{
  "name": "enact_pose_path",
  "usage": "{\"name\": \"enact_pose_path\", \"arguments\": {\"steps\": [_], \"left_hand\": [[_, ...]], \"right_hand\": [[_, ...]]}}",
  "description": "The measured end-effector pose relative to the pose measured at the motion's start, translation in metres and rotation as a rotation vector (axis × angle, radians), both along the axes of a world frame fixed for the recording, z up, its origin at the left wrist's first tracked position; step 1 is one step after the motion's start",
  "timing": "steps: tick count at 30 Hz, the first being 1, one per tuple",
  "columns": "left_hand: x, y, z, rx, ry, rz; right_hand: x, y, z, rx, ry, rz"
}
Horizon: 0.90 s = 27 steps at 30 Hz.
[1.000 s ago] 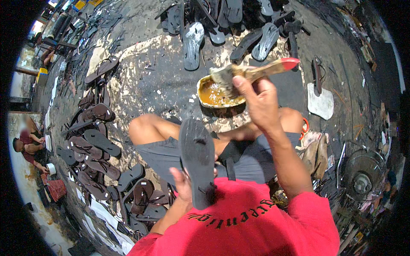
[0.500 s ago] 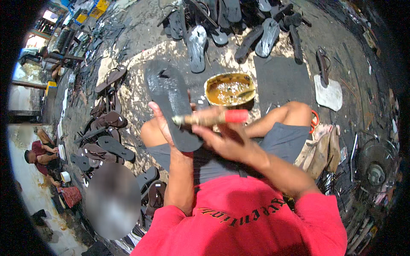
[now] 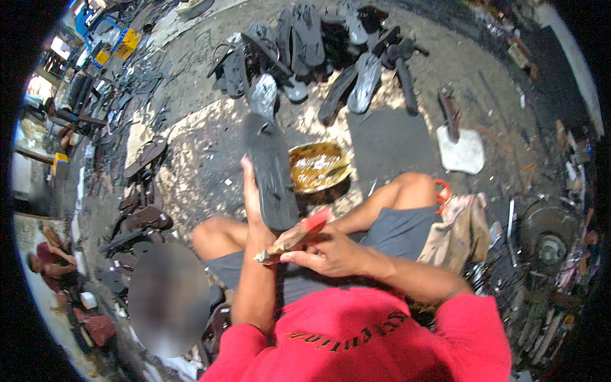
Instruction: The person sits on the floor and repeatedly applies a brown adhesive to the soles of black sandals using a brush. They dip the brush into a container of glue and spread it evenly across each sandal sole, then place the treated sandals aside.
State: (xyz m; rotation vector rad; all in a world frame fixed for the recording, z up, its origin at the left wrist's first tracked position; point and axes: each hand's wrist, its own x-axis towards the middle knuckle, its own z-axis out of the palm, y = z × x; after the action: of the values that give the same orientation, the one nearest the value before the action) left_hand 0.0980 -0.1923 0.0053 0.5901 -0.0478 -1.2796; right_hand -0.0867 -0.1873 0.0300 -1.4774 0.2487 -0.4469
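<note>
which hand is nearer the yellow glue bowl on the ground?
Left. The left hand holds the dark sandal sole upright just beside the yellow glue bowl. The right hand grips the red-handled brush lower down, closer to the body.

view: one head camera, the left of a pair worn side by side on the person's head
facing: steeply down over the red shirt [image 3: 356,347] and bent knees toward the floor [image 3: 394,143]
nearness: close to the hands, with the left hand [image 3: 254,213] and right hand [image 3: 328,251] near centre
lens: wide fisheye, dark round rim, straight edges bending outward
far edge: heap of sandals [image 3: 318,51] at the top
</note>
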Motion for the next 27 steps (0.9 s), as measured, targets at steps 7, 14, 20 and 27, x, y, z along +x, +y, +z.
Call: {"name": "enact_pose_path", "arguments": {"steps": [7, 14, 20, 27], "left_hand": [[0.063, -0.181, -0.018, 0.339, -0.501, -0.075], [0.218, 0.038, -0.054, 0.550, -1.573, 0.492], [0.313, 0.327, -0.129, 2.139, -0.987, 1.190], [0.207, 0.309, -0.063, 1.264, -1.693, 0.755]], "right_hand": [[-0.058, -0.031, 0.028, -0.172, 0.058, -0.624], [-0.102, -0.089, -0.028, 0.148, 0.137, -1.028], [-0.086, -0.132, -0.036, 0.023, 0.319, -0.923], [0.028, -0.141, -0.093, -0.700, 0.753, -0.334]]}}
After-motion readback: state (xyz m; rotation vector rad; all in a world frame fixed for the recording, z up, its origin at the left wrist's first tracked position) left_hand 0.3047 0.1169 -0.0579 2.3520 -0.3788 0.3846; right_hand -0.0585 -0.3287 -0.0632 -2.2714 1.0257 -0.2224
